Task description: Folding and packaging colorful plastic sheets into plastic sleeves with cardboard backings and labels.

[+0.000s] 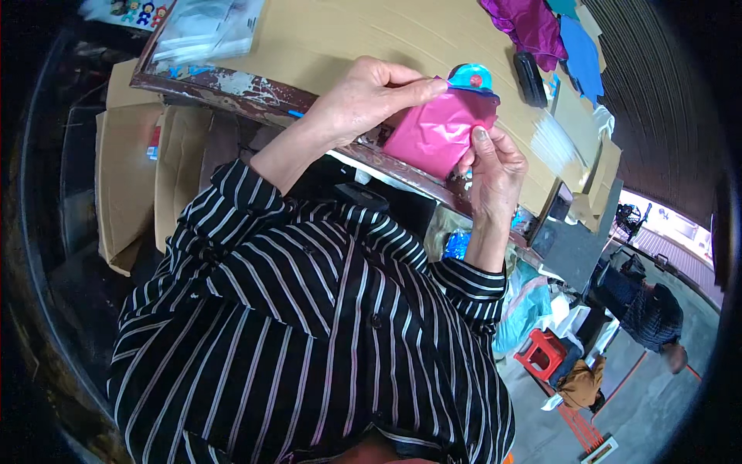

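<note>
Over the front edge of the table, both of my hands hold a shiny pink foil piece [433, 138], flat and slightly creased. A rounded blue card [468, 76] with a small red spot sits at its upper edge. My left hand [359, 102] pinches the top left corner between thumb and fingers, close to the card. On the foil's right side, my right hand [498, 168] grips the edge, thumb in front and fingers curled behind. Whether the card is fixed to the foil or just lies against it, I cannot tell.
Cardboard [325, 39] covers the tabletop. Clear plastic sleeves [209, 31] lie far left, more clear sleeves [558, 145] at right. Purple foil [535, 35], blue foil [581, 58] and a black oblong object [529, 80] lie far right. A cardboard box [127, 178] stands left; a red stool [542, 354] and people are at right.
</note>
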The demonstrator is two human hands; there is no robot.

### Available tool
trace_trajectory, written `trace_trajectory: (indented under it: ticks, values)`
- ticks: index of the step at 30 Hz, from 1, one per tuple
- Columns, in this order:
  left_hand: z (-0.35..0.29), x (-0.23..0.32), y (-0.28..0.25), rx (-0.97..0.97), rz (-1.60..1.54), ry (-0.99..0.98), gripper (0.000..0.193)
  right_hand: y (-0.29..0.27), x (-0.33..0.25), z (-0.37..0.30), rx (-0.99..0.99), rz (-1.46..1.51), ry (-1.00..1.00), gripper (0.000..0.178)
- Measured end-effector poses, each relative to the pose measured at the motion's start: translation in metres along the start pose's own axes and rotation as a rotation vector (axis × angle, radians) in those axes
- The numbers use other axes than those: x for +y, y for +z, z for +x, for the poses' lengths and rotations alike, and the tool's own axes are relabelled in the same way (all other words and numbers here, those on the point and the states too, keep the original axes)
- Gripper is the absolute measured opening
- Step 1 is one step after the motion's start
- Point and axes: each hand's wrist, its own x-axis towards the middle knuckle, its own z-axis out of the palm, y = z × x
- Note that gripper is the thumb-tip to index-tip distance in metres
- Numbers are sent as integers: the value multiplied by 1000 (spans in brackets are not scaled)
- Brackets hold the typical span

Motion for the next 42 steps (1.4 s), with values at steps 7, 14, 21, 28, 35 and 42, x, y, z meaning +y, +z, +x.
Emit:
trace_trajectory:
  ticks: [7,14,21,28,35,42]
  values:
    - [-18,-8,22,266,10,395,24,7,8,-1,104,55,-158,11]
    - [-15,-15,27,305,-53,422,15,10,11,-8,123,75,-220,9]
    - [-15,-13,27,291,-104,411,11,10,10,-8,112,89,-250,7]
    - [-17,-16,29,237,-291,272,15,16,4,-13,116,68,-257,8]
    - [-16,-12,18,241,128,512,17,16,2,-17,111,-12,-270,9]
    - [-14,-7,16,188,151,632,22,16,-1,-18,84,14,-276,9]
